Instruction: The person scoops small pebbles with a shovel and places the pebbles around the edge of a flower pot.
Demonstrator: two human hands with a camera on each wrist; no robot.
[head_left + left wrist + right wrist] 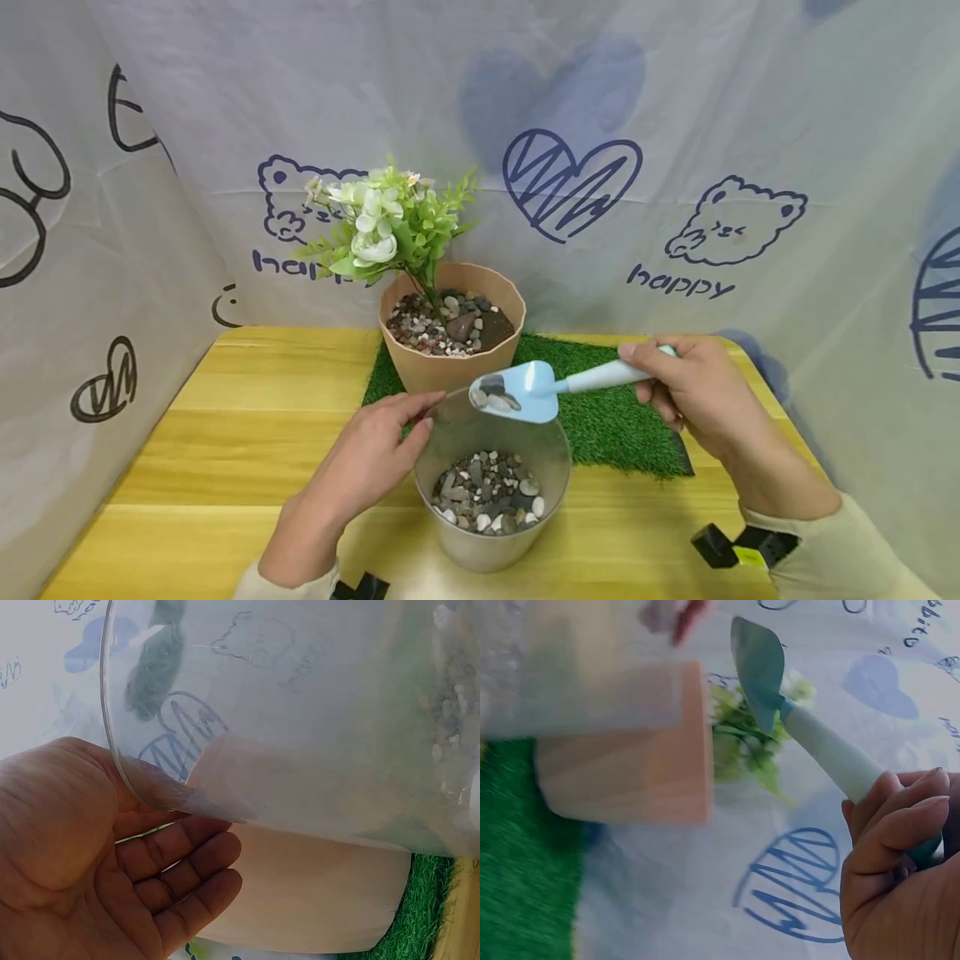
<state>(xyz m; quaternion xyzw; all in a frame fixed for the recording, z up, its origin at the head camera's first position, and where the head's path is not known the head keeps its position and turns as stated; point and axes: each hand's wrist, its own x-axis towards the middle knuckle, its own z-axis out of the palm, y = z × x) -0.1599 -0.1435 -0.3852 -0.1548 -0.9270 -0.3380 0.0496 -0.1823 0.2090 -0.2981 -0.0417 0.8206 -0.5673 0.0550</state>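
Note:
My right hand grips the white handle of a small light-blue trowel, whose scoop carries a few grey and white pebbles. The scoop is above the far rim of a translucent bucket with mixed pebbles at its bottom. With thumb and index finger my left hand pinches the bucket's rim at the left, while its other fingers curl loosely outside the wall. Just behind the bucket stands a peach flowerpot holding white flowers with green leaves, stones and brown soil.
A strip of artificial grass lies beneath the flowerpot and reaches right across the yellow wooden table. White cloth printed with hearts and bears hangs behind and at both sides of the table.

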